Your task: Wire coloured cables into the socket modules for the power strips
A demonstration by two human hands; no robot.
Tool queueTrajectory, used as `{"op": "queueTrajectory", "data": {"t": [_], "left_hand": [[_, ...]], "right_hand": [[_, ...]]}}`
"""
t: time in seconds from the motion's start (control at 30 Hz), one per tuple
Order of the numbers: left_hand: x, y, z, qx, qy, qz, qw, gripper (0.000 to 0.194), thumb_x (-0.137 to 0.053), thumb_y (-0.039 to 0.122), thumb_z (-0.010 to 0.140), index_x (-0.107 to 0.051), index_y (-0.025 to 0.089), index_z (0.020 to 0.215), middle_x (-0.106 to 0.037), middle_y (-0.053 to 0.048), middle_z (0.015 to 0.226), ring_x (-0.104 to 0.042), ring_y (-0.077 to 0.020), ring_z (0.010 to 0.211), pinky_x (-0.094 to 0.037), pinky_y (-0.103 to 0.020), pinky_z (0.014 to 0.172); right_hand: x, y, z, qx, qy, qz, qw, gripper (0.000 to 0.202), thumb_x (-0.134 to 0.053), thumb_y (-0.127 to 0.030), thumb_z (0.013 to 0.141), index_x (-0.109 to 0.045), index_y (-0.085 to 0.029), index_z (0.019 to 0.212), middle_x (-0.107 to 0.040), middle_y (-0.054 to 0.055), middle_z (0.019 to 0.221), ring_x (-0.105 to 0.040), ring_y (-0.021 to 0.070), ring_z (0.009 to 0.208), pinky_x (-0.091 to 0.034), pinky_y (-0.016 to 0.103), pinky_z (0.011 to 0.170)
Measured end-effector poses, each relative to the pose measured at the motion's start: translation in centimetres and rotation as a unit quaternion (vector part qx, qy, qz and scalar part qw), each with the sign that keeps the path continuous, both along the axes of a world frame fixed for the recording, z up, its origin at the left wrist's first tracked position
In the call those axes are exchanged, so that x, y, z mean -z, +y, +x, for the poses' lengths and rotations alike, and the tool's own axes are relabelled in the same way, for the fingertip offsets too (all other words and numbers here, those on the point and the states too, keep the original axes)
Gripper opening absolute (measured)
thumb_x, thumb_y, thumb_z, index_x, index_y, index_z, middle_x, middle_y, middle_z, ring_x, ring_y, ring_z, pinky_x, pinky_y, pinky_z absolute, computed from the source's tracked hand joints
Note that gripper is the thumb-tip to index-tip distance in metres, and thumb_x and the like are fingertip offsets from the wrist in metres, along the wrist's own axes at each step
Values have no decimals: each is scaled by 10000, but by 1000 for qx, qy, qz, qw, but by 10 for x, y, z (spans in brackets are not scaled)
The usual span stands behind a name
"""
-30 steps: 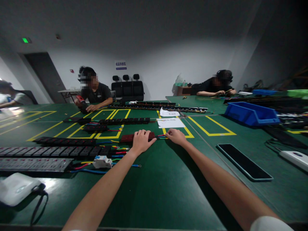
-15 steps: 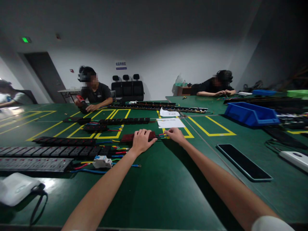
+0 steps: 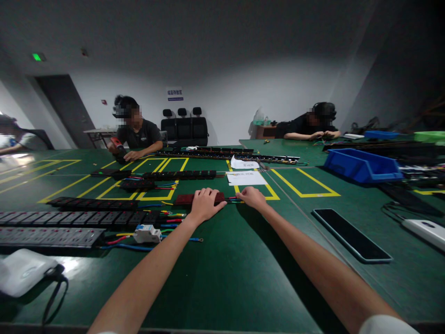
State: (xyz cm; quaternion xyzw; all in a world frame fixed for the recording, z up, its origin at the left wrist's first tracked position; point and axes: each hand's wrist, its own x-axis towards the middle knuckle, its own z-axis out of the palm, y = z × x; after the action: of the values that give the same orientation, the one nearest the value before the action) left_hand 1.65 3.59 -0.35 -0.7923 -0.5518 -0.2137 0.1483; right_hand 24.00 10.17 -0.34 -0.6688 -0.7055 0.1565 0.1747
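Observation:
My left hand [image 3: 206, 204] lies over a dark red block [image 3: 183, 199] on the green table, its fingers wrapped over the top and the thumb reaching right. Coloured wires [image 3: 232, 200] come out of the block's right end. My right hand [image 3: 253, 197] pinches these wires near their ends, and its fingers hide the tips. Left of the block lie black socket strips [image 3: 93, 204] and a grey one [image 3: 52, 237], with coloured leads and a white breaker [image 3: 147, 234] beside them. White papers [image 3: 246, 178] rest just beyond my hands.
A phone [image 3: 351, 235] and a blue bin [image 3: 361, 165] are on the right, with a white device [image 3: 426, 232] near the edge. A white pouch [image 3: 26, 272] lies front left. Across the table, one person holds a red tool [image 3: 118, 146]; another [image 3: 323, 120] leans over the far right.
My right hand has shifted very slightly along the wires, with its fingers still pinched. My left hand stays on the red block.

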Motion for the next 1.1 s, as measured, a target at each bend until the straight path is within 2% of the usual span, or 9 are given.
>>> {"op": "queueTrajectory", "data": {"t": [0.27,0.4,0.5,0.63,0.8,0.87,1.1], "left_hand": [[0,0,0,-1,4,4,1000,577,-472,678,921,-620,202,1211,-646,-107,1107,-551,-277,1050,-374,-417,900],[-1,-2,1,-7,-2,25,1000,564,-466,664,931,-606,214,1241,-635,-105,1139,-541,-273,1058,-369,-425,911],[-2,-4,1,-16,-11,46,999,565,-458,656,938,-601,208,1251,-627,-110,1156,-538,-275,1067,-369,-432,919],[-5,-5,1,-16,-21,58,998,577,-441,657,944,-595,199,1260,-622,-116,1172,-539,-274,1076,-376,-434,921],[-7,-6,1,-18,-30,54,998,604,-411,673,946,-591,195,1269,-623,-119,1181,-538,-270,1082,-375,-435,943],[-7,-6,1,-19,-28,48,998,608,-410,676,945,-589,196,1272,-624,-119,1186,-537,-270,1085,-373,-433,947],[-1,-3,1,-5,3,8,1000,582,-430,673,939,-604,211,1247,-635,-105,1137,-545,-271,1060,-383,-415,909]], "right_hand": [[9,6,5,-13,-3,11,1000,404,-577,-597,858,-741,-230,902,-745,92,931,-678,262,881,-406,288,647],[11,6,7,-14,28,36,999,429,-519,-597,888,-733,-228,931,-743,89,936,-671,256,873,-387,284,632],[12,5,9,-10,68,60,996,498,-466,-636,901,-729,-213,915,-738,93,917,-661,246,855,-367,277,623],[15,10,14,-43,125,71,989,610,-402,-690,904,-703,-178,768,-702,82,774,-621,214,728,-348,273,589],[25,19,20,-50,297,72,951,632,-446,-708,873,-703,-141,768,-679,79,712,-594,196,676,-392,265,580],[27,21,21,-46,328,67,941,625,-463,-702,865,-706,-133,773,-676,80,699,-588,192,656,-400,265,574],[29,22,22,-57,210,71,973,597,-403,-624,910,-721,-152,730,-700,76,717,-624,209,689,-404,275,626]]}}
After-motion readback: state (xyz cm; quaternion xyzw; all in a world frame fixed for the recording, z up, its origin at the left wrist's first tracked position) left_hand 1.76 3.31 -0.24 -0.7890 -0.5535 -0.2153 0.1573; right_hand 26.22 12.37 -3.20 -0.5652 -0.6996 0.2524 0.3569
